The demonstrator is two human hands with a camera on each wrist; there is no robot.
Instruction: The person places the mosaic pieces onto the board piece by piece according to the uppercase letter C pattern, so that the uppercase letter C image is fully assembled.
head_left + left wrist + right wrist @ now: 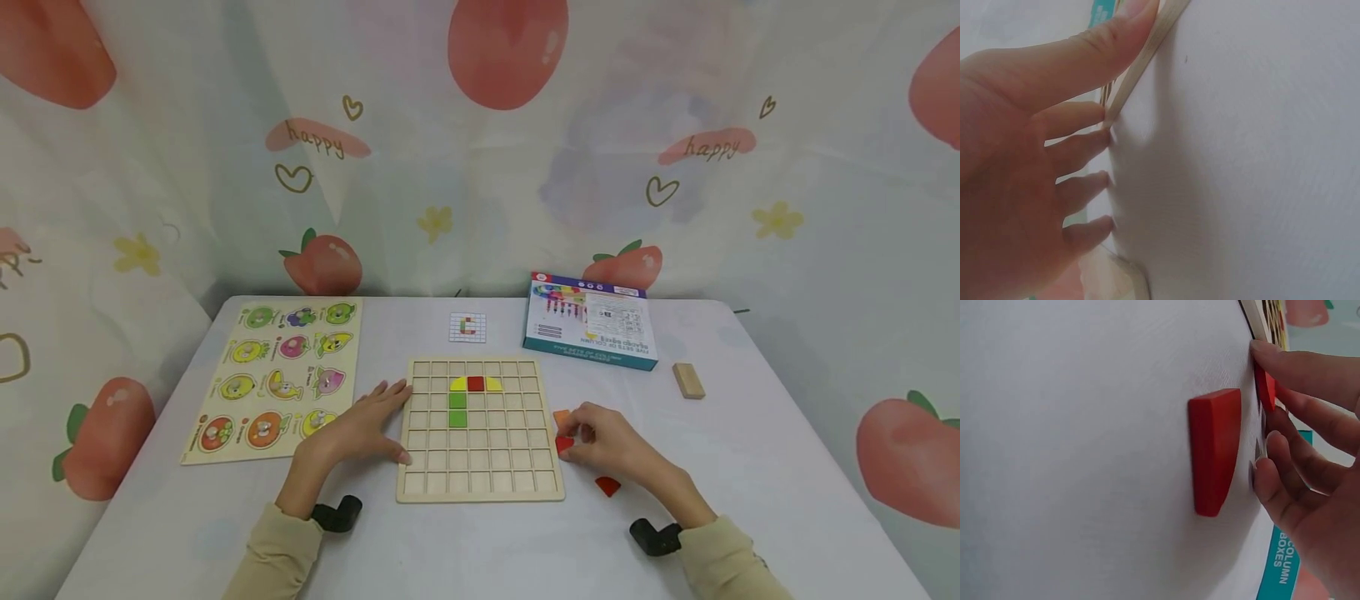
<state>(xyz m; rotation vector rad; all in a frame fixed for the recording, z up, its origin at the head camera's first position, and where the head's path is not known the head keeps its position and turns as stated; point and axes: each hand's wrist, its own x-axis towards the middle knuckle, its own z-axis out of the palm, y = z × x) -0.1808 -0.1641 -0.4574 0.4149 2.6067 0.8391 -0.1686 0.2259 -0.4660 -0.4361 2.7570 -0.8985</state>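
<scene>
A wooden grid board point(480, 479) lies in the middle of the table. Near its top sit a red square point(476, 384) between two yellow rounded pieces, with two green squares point(457, 408) below the left one. My left hand point(356, 429) rests at the board's left edge, fingers spread and thumb touching the rim. Just past the right edge, my right hand point(607, 437) pinches a red block point(1265, 387) between thumb and fingers. An orange block point(561, 417) lies behind those fingers. Closer to me is a loose red quarter-round block point(1213, 453).
At the left lies a fruit puzzle board point(281, 392). A small pattern card point(467, 327) is beyond the grid, a flat box point(591, 325) stands back right, and a plain wooden block point(688, 381) lies farther right.
</scene>
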